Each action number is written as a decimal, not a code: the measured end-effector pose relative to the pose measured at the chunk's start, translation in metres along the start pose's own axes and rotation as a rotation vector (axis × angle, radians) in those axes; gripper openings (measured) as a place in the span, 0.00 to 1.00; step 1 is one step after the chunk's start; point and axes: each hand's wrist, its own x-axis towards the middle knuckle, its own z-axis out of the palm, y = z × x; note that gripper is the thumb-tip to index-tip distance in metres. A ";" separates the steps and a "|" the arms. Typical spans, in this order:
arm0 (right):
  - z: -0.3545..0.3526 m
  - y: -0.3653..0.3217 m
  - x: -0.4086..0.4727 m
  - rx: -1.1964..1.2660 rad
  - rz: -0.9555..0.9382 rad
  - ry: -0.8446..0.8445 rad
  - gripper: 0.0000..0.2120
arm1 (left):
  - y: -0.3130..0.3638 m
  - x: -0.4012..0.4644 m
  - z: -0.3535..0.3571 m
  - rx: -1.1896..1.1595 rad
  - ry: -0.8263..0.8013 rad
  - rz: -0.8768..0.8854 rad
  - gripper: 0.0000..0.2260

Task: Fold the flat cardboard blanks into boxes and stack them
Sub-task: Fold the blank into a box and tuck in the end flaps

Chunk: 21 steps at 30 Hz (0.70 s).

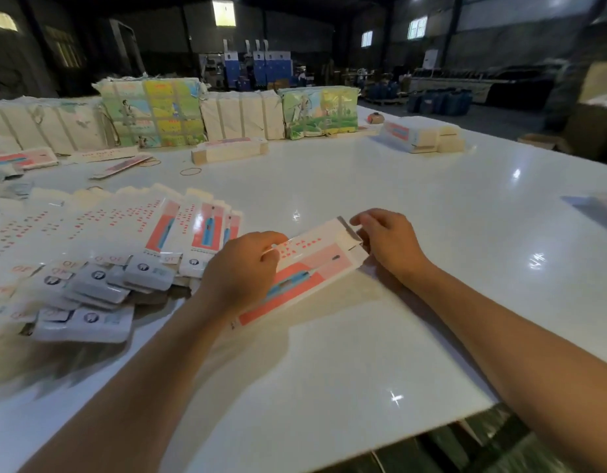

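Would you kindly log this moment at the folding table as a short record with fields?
setting: white table in a dim warehouse
in work: pink and white carton blank, lying slantwise in front of the person
left hand: grips the blank's middle
right hand: fingers at the blank's far end flap
supply: fanned pile of flat blanks at the left
far side: strapped bundles of printed sheets
loose item: rubber band
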 end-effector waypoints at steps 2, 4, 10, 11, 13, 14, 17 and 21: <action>-0.004 -0.004 -0.001 0.345 0.203 -0.123 0.20 | -0.006 -0.001 0.002 0.028 0.021 -0.003 0.14; -0.004 -0.005 -0.003 0.469 0.212 -0.317 0.16 | -0.009 -0.002 0.002 0.038 0.014 -0.006 0.14; 0.000 -0.003 -0.007 0.495 0.121 -0.391 0.04 | 0.004 -0.008 0.007 0.377 0.022 0.056 0.39; 0.000 -0.003 -0.007 0.515 0.121 -0.385 0.05 | 0.009 -0.009 0.009 0.448 0.007 0.060 0.45; 0.000 -0.004 -0.008 0.536 0.110 -0.387 0.06 | 0.012 -0.009 0.014 0.521 0.005 0.067 0.43; 0.000 -0.005 -0.008 0.554 0.099 -0.389 0.07 | 0.013 -0.008 0.015 0.504 0.015 0.063 0.38; 0.002 -0.010 -0.011 0.603 0.101 -0.288 0.09 | 0.013 -0.003 0.011 0.331 0.036 -0.040 0.28; 0.004 -0.014 -0.019 0.365 -0.026 0.042 0.10 | 0.010 -0.001 0.002 0.229 0.029 -0.140 0.27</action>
